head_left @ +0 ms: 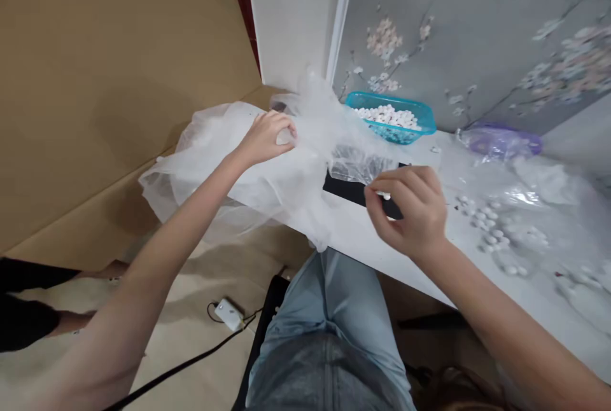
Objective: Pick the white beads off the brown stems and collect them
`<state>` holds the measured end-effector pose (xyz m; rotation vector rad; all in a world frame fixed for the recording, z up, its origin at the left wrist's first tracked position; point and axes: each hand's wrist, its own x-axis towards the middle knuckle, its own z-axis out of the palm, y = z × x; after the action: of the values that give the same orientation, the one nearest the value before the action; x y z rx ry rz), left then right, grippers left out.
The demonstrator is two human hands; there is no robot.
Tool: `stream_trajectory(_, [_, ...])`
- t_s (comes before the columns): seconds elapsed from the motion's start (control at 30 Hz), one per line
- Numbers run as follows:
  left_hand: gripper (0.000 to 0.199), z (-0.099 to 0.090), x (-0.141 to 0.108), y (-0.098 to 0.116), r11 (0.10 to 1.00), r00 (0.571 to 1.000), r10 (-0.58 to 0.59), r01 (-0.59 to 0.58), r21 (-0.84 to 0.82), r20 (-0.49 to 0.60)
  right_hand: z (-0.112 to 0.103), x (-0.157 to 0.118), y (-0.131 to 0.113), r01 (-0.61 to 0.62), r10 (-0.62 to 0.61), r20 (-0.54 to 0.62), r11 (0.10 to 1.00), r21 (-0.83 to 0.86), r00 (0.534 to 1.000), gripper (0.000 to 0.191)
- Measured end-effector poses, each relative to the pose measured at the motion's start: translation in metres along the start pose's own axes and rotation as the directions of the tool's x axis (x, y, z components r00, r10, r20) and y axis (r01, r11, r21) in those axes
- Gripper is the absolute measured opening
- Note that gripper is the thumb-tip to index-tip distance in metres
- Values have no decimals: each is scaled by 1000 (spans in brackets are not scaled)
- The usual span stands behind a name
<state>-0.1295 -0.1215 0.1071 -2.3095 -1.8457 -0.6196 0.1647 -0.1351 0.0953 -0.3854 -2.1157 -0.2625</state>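
White sheer fabric (258, 175) lies bunched over the left part of the white table (353, 226) and hangs past its edge. My left hand (270, 137) is closed on a fold of this fabric, thumb and fingers curved together. Over the table's front part, my right hand (410, 207) makes a pinch with thumb and index finger; what is between the fingertips is too small to make out. A small white piece shows just behind those fingers. Beneath and behind the right hand lies a black flat item (346, 188), with clear plastic (358, 163) beside it.
A teal basket (427, 119) of small white pieces stands at the back. Right of it are a purple item in plastic (506, 140), clear bags and scattered white pieces (487, 220). A white power block (229, 314) with cables lies on the floor. Another person's legs show at left.
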Motion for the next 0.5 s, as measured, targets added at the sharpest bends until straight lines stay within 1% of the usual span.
stream_trajectory(0.07, [22,-6,1,6,999,992,28,-23,-43,125,-2,1,9,-33,33,23,999,-4,999,8])
stream_trajectory(0.13, [25,-11,2,10,994,955,51,-21,-106,292,-3,-2,13,-15,15,55,1000,-7,998,8])
stream_trajectory(0.17, [25,-13,2,11,992,934,58,-15,-124,352,-4,-5,14,-2,3,73,1000,-10,997,8])
stream_trajectory(0.2, [25,-14,2,12,992,921,61,-12,-129,385,-4,-8,16,7,-6,85,1000,-15,996,8])
stream_trajectory(0.23, [25,-15,3,12,992,918,63,-13,-129,391,-4,-10,17,10,-9,86,1000,-21,996,8])
stream_trajectory(0.27, [25,-16,3,12,991,928,60,-13,-130,368,-4,-11,18,7,-5,81,1000,-27,997,8])
stream_trajectory(0.3, [26,-17,5,12,990,944,52,-7,-138,324,-3,-11,20,-3,6,74,999,-31,997,8])
stream_trajectory(0.33, [26,-19,7,12,988,964,38,4,-155,264,-2,-10,22,-16,18,66,999,-32,998,8])
stream_trajectory(0.4, [28,-25,13,10,982,994,-7,27,-189,107,3,-1,25,-30,31,69,999,-21,997,5])
stream_trajectory(0.43, [28,-30,17,9,981,999,-33,36,-189,17,7,5,26,-22,22,83,1000,-12,996,5])
stream_trajectory(0.5, [27,-42,28,8,988,986,-81,59,-146,-148,20,24,27,11,-11,141,1000,6,990,13])
